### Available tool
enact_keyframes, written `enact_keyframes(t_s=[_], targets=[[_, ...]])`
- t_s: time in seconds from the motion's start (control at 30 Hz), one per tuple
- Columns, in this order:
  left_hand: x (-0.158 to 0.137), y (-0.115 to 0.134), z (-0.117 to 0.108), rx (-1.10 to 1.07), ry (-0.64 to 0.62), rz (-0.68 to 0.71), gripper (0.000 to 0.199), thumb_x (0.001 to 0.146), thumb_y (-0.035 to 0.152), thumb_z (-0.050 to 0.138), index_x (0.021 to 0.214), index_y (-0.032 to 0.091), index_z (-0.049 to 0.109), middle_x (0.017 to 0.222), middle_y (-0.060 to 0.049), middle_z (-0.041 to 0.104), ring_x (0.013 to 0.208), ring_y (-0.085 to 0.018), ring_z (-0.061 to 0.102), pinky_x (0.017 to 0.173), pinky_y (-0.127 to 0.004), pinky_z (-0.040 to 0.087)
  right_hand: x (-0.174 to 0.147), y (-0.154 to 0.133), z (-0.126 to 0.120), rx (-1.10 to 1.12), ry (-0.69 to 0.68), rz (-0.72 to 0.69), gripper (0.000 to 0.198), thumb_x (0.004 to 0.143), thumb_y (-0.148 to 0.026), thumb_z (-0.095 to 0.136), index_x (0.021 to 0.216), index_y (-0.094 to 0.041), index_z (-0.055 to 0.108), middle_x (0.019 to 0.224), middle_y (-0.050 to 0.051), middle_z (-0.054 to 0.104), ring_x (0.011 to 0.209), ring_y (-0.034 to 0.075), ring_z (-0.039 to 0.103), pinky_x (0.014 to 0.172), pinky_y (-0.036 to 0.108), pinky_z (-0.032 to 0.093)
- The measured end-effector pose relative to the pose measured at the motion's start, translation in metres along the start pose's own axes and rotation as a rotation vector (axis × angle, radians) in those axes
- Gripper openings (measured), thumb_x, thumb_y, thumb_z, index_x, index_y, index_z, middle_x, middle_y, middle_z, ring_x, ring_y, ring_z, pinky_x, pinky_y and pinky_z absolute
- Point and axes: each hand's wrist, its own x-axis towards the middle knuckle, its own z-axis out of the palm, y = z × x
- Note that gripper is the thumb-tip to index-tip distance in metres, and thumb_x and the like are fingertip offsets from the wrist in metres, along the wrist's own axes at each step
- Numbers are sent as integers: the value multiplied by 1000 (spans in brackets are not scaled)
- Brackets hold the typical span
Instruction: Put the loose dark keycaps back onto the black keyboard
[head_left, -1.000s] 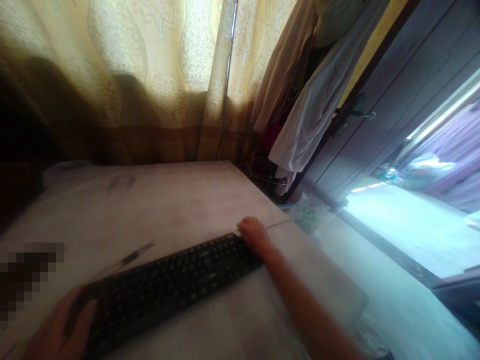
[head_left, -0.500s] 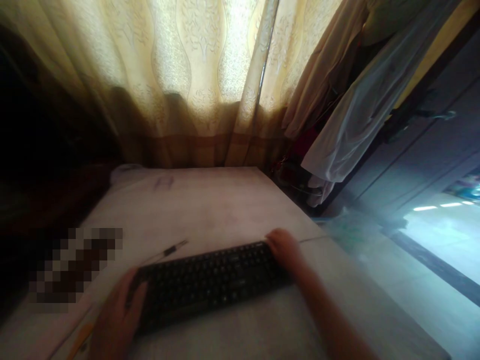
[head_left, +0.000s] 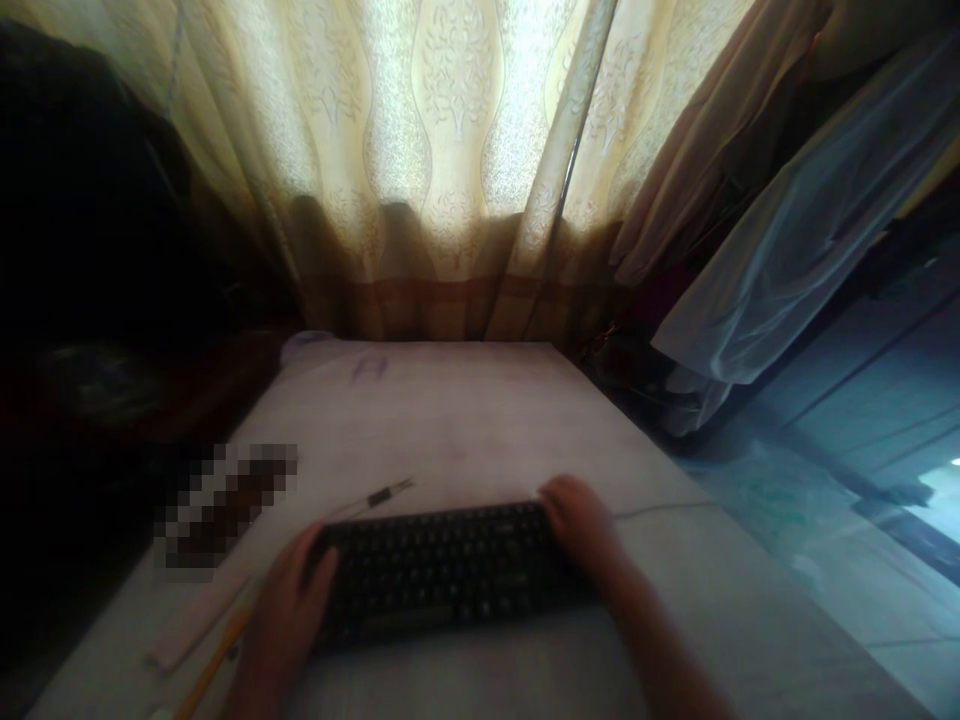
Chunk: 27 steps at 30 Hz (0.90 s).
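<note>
A black computer keyboard [head_left: 450, 570] lies on the pale cloth-covered table [head_left: 465, 420], its keys facing up. My left hand [head_left: 289, 600] grips its left end, thumb on the top face and fingers around the side. At the opposite end, my right hand [head_left: 574, 515] is closed over the right edge, with the fingertips partly hidden. Just behind the keyboard is a thin cable with a dark plug [head_left: 380, 495]. An orange pencil-like stick [head_left: 214, 660] lies beside my left hand.
A pale pink strip [head_left: 199, 620] and a pixelated dark patch [head_left: 232, 510] are at the table's left. Patterned curtains [head_left: 457, 150] hang behind. Clothes [head_left: 780, 260] hang at the right, above a plastic bag [head_left: 780, 490] on the floor.
The camera view has turned left, so everything sits farther right in the picture. Both hands stay on the keyboard, which now looks slightly more level.
</note>
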Motion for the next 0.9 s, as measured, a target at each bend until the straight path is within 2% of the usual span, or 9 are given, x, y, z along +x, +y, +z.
enact_keyframes(t_s=[0.13, 0.37, 0.63, 0.9], targets=[[-1, 2, 1, 5, 18, 27, 62, 78, 64, 42, 115, 18, 61, 123, -14, 65, 119, -30, 59, 106, -49, 43, 1, -8, 2, 24, 8, -10, 23, 88, -14, 50, 95, -18, 71, 103, 11, 67, 99, 23, 58, 90, 34, 43], [0, -2, 3, -10, 52, 49, 58, 78, 64, 43, 113, 21, 61, 121, -13, 66, 116, -30, 60, 104, -50, 45, 2, 8, -3, 36, -27, -24, 23, 89, -11, 49, 94, -17, 70, 101, 9, 66, 99, 21, 57, 91, 32, 41], [2, 0, 3, -9, 10, 29, 62, 76, 66, 40, 114, 21, 59, 122, -14, 64, 116, -31, 60, 103, -49, 45, 17, -30, -13, 51, -176, -153, 21, 90, -8, 51, 93, -16, 70, 100, 8, 66, 96, 18, 56, 86, 28, 42], [3, -1, 6, -1, 17, 27, 62, 75, 67, 40, 111, 21, 59, 120, -14, 64, 114, -33, 60, 103, -51, 45, 28, -51, -3, 103, -245, -271, 18, 91, -11, 54, 95, -16, 71, 103, 8, 66, 97, 17, 55, 88, 28, 41]])
